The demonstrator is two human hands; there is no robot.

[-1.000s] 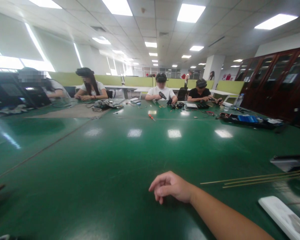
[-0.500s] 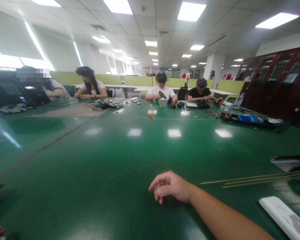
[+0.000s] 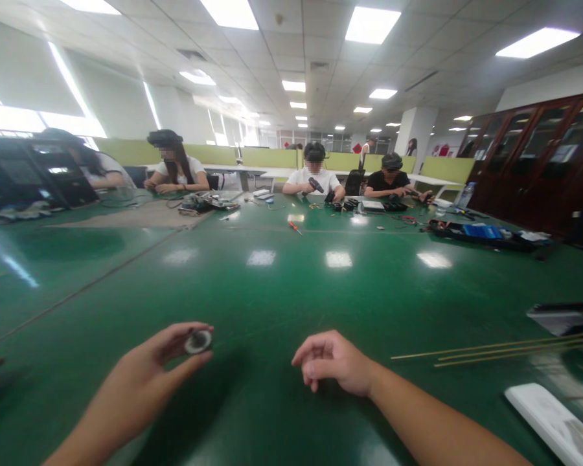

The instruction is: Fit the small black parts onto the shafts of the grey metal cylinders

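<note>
Raised over the green table [image 3: 252, 298], my left hand [image 3: 150, 375] grips a small round dark part with a pale ring on its face [image 3: 197, 342] between thumb and fingertips. What kind of part it is, I cannot make out. To its right, my right hand [image 3: 328, 362] lies on the tabletop with its fingers loosely bent and somewhat apart, and nothing shows in it. A gap of bare green surface separates the two hands. Thin brass-coloured rods [image 3: 505, 349] lie to the right of my right wrist.
A white oblong case [image 3: 554, 421] lies at the lower right, near my right forearm. An orange screwdriver [image 3: 295, 228] sits farther off. A black tray with blue items [image 3: 486, 232] is at the far right. Several people sit across the table, with electronic parts [image 3: 206, 202] before them.
My left hand has come in from the lower left edge, carrying the small round part. My right hand has hardly moved.
</note>
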